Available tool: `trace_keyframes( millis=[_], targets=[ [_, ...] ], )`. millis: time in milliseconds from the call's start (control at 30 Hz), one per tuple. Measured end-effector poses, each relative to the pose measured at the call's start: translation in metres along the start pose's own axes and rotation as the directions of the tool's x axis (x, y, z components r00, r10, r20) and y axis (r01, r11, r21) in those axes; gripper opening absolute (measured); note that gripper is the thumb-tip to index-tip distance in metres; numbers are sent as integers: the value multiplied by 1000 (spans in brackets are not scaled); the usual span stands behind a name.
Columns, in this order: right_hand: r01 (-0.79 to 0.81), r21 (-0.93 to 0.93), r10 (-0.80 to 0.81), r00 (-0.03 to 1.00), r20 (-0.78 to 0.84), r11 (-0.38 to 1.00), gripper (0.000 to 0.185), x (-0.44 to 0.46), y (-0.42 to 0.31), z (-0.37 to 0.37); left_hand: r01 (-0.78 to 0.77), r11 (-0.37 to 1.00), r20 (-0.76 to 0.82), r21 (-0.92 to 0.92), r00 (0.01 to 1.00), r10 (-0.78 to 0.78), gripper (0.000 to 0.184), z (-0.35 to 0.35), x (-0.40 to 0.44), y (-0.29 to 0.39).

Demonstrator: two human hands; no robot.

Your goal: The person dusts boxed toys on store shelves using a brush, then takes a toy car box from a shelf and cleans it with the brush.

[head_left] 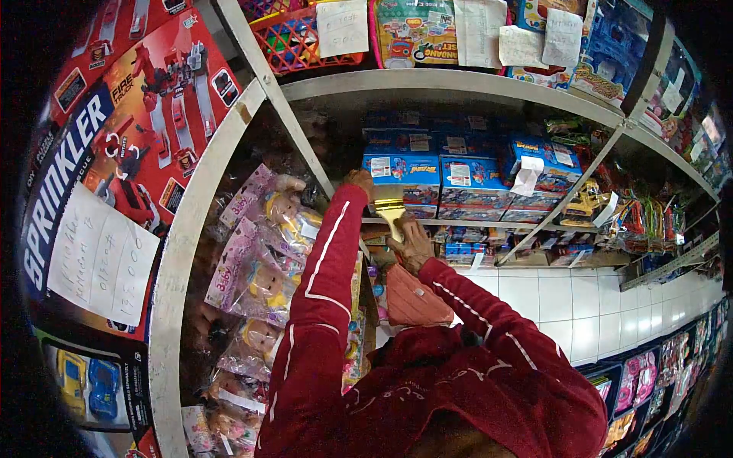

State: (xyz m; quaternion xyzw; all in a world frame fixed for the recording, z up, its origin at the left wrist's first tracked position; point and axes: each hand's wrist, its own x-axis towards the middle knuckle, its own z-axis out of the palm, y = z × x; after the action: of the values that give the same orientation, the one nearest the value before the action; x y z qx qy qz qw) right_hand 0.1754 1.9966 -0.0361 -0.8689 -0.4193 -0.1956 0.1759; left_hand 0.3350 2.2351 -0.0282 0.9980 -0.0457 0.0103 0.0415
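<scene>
My right hand (416, 244) is closed around the handle of a flat paintbrush (395, 217). The brush has a yellow handle and a gold-coloured ferrule, and its bristles are against the front of a blue toy box (401, 169) on the shelf. My left hand (359, 182) is at the left end of that box, close to the shelf post (301, 137). Its fingers are mostly hidden, so its grip cannot be made out. Below my right hand hangs a salmon-coloured cloth or bag (416, 296).
More blue boxes (473, 177) with price labels stand to the right. Bagged dolls (267, 282) line the left shelf. A red "Sprinkler" box (164, 107) is at upper left. Metal shelf bars (458, 82) cross above. White floor tiles (565, 301) show at right.
</scene>
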Motion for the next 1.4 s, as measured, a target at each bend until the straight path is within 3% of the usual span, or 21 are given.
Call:
trace_keyframes(
  millis=[67, 100, 200, 267, 300, 333, 433, 500, 533, 567, 667, 700, 767, 800, 867, 967, 1033, 1100, 1200, 1300, 1400],
  targets=[
    [10, 17, -9, 999, -53, 1000, 34, 15, -7, 9, -163, 986, 12, 16, 987, 163, 20, -24, -8, 5],
    [-5, 11, 5, 998, -58, 1000, 35, 18, -9, 18, -91, 988, 138, 123, 988, 73, 22, -51, -19, 21],
    [-36, 33, 37, 999, -24, 999, 33, 15, -18, 35, 12, 992, 142, 123, 989, -29, 23, -92, -39, 48],
    [-49, 98, 44, 998, 54, 994, 30, 15, -25, 30, 4, 996, 126, 86, 992, -15, 27, -80, -33, 40],
    [-5, 104, 18, 992, -123, 995, 25, 23, -27, 31, 29, 999, 131, 38, 991, -34, 28, -80, -30, 37],
    [7, 62, 0, 994, -110, 998, 25, 25, -27, 29, 53, 999, 140, -10, 989, -51, 29, -77, -30, 36],
    [50, -38, -53, 995, -87, 998, 24, 25, -25, 30, -3, 991, 176, 134, 984, -21, 26, -93, -40, 46],
    [-48, -6, 48, 998, 45, 999, 31, 10, -14, 59, 10, 990, 158, 140, 987, -32, 24, -38, -11, 15],
    [-97, 7, 96, 989, 112, 995, 35, 6, -12, 70, -40, 982, 164, 183, 986, 10, 25, -36, -10, 12],
    [-276, 206, 247, 956, 157, 939, 33, 8, -15, 64, -90, 970, 169, 225, 984, 52, 25, -33, -10, 8],
    [-252, 382, 171, 957, 232, 889, 28, -4, 8, 47, -353, 848, 232, 396, 932, 280, 26, -79, -35, 38],
    [-231, 403, 149, 963, 225, 886, 25, -2, 6, 12, -272, 908, 202, 318, 955, 216, 26, -74, -33, 38],
    [-218, 414, 222, 974, 40, 884, 20, -7, 13, -41, -31, 998, 119, 51, 993, 25, 26, -57, -27, 37],
    [-206, 418, 252, 966, -55, 884, 18, -9, 18, -65, 32, 999, 137, 4, 990, -32, 27, -68, -33, 44],
    [-325, 440, 398, 914, -82, 837, 13, -1, 21, -128, 168, 985, 280, 31, 945, -169, 29, -95, -48, 64],
    [-316, 349, 417, 868, -269, 882, 16, -3, 59, -154, 224, 975, 213, -9, 953, -217, 56, -87, -50, 77],
    [-272, 258, 352, 865, -356, 927, 18, 6, 79, -168, 191, 980, 109, 49, 975, -196, 56, -79, -50, 91],
    [-243, 233, 311, 891, -329, 942, 19, 20, 97, -175, 177, 979, 73, 99, 980, -185, 60, -92, -58, 123],
    [-271, 161, 302, 928, -218, 949, 20, 36, 115, -179, -100, 995, -35, 21, 994, 100, 60, -90, -66, 151],
    [-322, 38, 325, 938, -122, 946, 22, 47, 132, -159, -257, 966, -105, -17, 962, 253, 61, -66, -63, 170],
    [-226, -30, 223, 971, -85, 974, 20, 35, 162, -126, -191, 982, 51, 10, 980, 190, 63, -59, -57, 181]
  ],
)
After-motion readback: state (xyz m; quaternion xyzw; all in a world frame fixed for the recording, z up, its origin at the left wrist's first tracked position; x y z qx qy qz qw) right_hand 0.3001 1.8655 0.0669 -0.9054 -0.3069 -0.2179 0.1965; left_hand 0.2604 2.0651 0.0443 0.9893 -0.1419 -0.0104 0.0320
